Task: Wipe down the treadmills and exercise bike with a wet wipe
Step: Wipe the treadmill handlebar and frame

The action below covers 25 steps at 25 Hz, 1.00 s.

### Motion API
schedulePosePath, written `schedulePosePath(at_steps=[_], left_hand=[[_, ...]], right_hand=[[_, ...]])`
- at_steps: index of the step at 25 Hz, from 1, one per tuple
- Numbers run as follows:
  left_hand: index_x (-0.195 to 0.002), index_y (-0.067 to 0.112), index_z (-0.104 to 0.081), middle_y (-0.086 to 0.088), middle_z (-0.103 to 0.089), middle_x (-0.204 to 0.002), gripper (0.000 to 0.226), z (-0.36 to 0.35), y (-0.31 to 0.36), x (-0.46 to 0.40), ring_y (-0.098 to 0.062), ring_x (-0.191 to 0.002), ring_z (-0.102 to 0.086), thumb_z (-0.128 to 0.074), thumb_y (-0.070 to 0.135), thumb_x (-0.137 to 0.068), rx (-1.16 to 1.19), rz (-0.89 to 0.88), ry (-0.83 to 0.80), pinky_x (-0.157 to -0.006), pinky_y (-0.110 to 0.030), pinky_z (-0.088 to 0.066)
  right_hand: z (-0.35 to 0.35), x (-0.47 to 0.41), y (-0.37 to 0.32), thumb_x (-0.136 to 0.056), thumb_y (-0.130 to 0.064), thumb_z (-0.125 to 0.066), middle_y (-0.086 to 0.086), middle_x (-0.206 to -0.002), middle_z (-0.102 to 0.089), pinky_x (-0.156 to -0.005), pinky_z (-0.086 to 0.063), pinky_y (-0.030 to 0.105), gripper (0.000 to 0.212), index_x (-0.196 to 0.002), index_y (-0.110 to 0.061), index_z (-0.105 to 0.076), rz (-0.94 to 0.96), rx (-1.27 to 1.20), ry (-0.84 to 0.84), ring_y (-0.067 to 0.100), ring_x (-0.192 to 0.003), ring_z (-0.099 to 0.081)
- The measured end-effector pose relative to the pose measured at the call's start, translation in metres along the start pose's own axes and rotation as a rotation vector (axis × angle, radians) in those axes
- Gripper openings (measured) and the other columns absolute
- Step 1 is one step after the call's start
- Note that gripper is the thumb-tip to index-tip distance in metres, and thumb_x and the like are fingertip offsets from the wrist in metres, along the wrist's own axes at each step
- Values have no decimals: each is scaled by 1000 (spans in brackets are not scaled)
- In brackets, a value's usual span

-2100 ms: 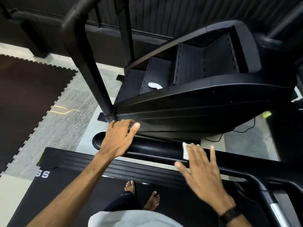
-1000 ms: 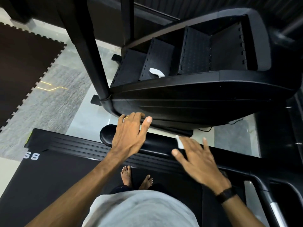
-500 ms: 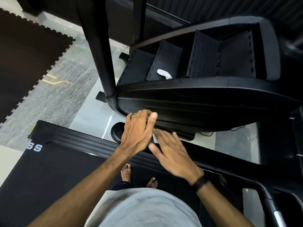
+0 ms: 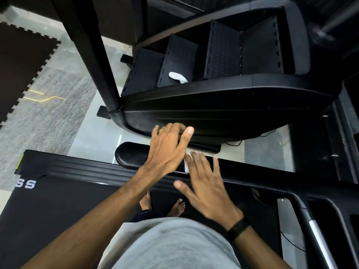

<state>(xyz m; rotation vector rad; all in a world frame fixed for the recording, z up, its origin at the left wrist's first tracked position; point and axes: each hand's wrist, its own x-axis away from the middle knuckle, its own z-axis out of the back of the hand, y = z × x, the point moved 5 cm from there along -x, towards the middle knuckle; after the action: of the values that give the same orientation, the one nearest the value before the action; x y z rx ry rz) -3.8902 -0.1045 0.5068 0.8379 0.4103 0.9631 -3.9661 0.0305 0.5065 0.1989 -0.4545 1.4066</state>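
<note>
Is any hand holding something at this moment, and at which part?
The right hand presses a white wipe flat on the black handrail with straight fingers; only the wipe's left edge shows. The left hand grips nothing.

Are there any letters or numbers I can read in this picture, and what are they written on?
"SS": white letters on the black treadmill deck at the left edge. They look like the end of a longer word that the picture cuts off.
No other letters, numbers or labels can be read. The stair machine, the handrail and the wet wipe show none.
</note>
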Motion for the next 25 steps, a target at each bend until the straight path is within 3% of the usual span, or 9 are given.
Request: schedulePosePath(at_steps=[2,5,7,10,14,16,21,23,25], left_hand=[[-114,20,-60,4,-65,-111,71,-12,5,2,-16,-111,-57,-10,67,-96,4,-15,-59,-116,-50,-22],[-119,18,-60,3,-65,-114,81,-25,4,6,-16,-113,-58,-5,71,-94,-50,-58,-139,-118,-51,-21],[-117,18,-61,2,-65,-112,80,-24,4,4,-17,-111,-58,-5,70,-94,-48,-60,-137,-116,-51,-22],[-117,18,-60,1,-66,-114,77,-24,4,3,-18,-113,-58,-7,68,-95,-45,-45,-140,-117,-50,-22],[-114,20,-60,6,-64,-109,72,-21,0,6,-16,-111,-57,-8,67,-95,-36,-43,-122,-117,-50,-23],[-112,20,-60,9,-61,-103,73,-20,-1,5,-15,-107,-57,-7,67,-95,-23,-28,-127,-116,-50,-23],[-113,19,-60,8,-61,-104,78,-24,3,4,-14,-107,-57,-5,70,-93,-52,-43,-153,-117,-53,-22],[-110,20,-60,7,-61,-104,77,-25,7,-4,-17,-107,-58,-5,71,-92,-43,-27,-151,-114,-54,-25],[-102,25,-55,8,-58,-101,68,-27,15,-13,-18,-105,-58,-7,72,-92,0,-15,-140,-112,-54,-28]], right_hand=[[-5,34,28,-94,-78,0,-2,-169,2,-122,8,57,88,-162,-21,-2,-15,9,64,12,-154,11],[-2,54,100,-91,-79,5,-3,-169,-8,-121,12,58,90,-162,-25,-4,-253,48,47,10,-155,4],[5,38,129,-82,-82,14,1,-162,-31,-119,14,60,104,-157,-22,-25,-422,30,-16,15,-152,-18],[17,-5,93,-71,-88,21,7,-145,-52,-118,11,63,123,-140,-13,-48,-397,7,-21,22,-141,-38],[5,15,15,-82,-83,16,10,-168,-6,-118,16,61,110,-161,-9,-7,-127,25,-1,21,-156,5],[-3,47,32,-94,-78,3,5,-169,2,-119,13,61,94,-161,-12,-3,-102,23,79,15,-155,12],[2,49,126,-83,-81,18,5,-163,-29,-117,16,61,109,-157,-14,-25,-448,9,62,16,-153,-16],[10,17,115,-76,-84,20,6,-146,-49,-117,15,62,118,-143,-12,-45,-485,-19,55,21,-144,-34],[13,-9,71,-76,-85,18,10,-146,-50,-118,15,61,120,-143,-9,-46,-391,-32,41,25,-143,-35]])
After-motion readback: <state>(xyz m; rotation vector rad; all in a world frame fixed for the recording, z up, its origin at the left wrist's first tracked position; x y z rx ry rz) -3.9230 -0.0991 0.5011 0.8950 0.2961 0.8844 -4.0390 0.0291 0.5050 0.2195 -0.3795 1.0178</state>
